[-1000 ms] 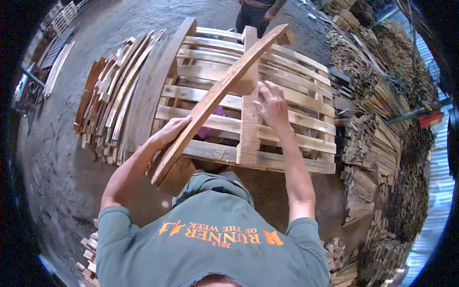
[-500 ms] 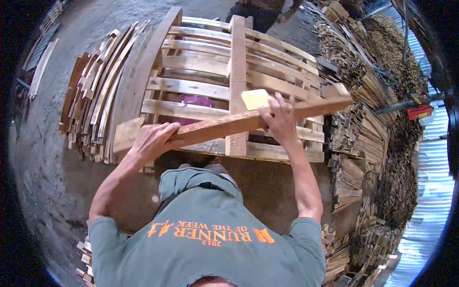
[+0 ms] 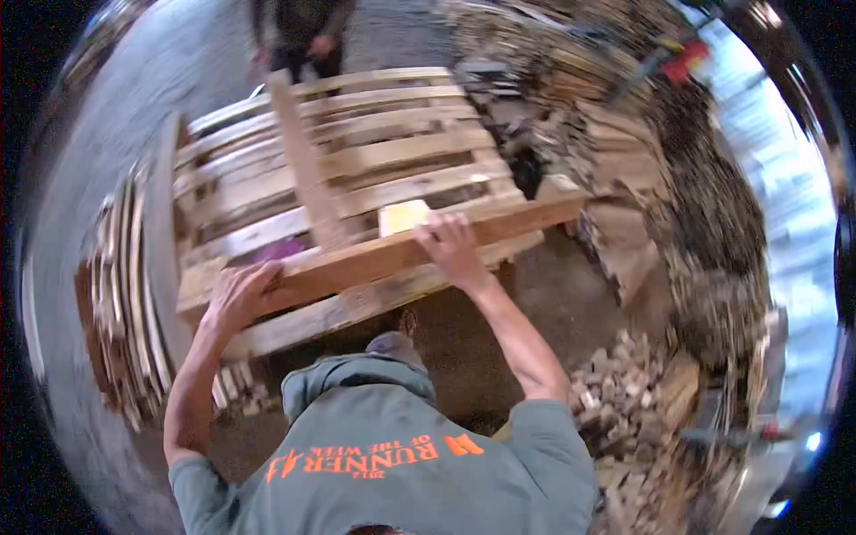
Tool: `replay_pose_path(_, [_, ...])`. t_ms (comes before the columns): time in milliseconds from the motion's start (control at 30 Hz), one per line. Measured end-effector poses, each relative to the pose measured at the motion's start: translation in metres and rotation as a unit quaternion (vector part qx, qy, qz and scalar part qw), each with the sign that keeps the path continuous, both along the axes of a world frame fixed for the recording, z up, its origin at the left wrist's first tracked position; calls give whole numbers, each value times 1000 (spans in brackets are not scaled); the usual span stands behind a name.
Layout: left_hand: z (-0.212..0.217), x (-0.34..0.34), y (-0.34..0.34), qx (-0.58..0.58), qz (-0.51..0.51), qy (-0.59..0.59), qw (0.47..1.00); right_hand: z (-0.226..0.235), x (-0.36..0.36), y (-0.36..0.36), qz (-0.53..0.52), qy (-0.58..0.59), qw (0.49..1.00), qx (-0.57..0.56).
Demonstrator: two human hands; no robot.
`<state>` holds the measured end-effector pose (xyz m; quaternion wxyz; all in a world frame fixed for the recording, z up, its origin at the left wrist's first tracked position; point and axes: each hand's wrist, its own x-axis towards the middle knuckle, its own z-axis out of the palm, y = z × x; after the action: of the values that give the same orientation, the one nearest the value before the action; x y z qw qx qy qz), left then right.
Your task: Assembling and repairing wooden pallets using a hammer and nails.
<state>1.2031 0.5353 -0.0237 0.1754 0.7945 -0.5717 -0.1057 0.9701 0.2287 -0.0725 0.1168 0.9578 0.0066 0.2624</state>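
Note:
A long wooden pallet runner, with a wood block at each end and a pale yellow block at its middle, lies across the near side of a slatted wooden pallet. My left hand grips the runner near its left end. My right hand has its fingers curled over the top edge, just right of the yellow block. Under the runner, the pallet's near board shows. Whether the runner touches the pallet along its whole length, I cannot tell.
A stack of long boards stands at the left of the pallet. Piles of short wood offcuts lie on the right, blurred. Beyond the pallet stands another person. A purple thing shows between the slats.
The view has swung, so the pallet now appears further left and tilted. The runner, held by both my hands, has turned its broad side up toward me. The other person shows more fully.

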Motion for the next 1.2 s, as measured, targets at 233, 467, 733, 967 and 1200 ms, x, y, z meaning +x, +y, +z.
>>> replay_pose_path(233, [-6,1,-102,47,-34,10,998,-28,-56,-65,-107,37,993,24])
replay_pose_path(467, [-35,-14,-189,-189,99,-43,976,-27,-65,-178,-239,78,958,136])
replay_pose_path(733, [-119,-65,-92,-150,485,106,855,-68,-17,-327,-419,66,863,274])
replay_pose_path(967, [-223,-193,32,-154,725,144,656,-92,64,-412,-506,51,791,338])
replay_pose_path(1200, [-246,-264,48,-68,837,193,507,-131,98,-461,-515,57,761,390])
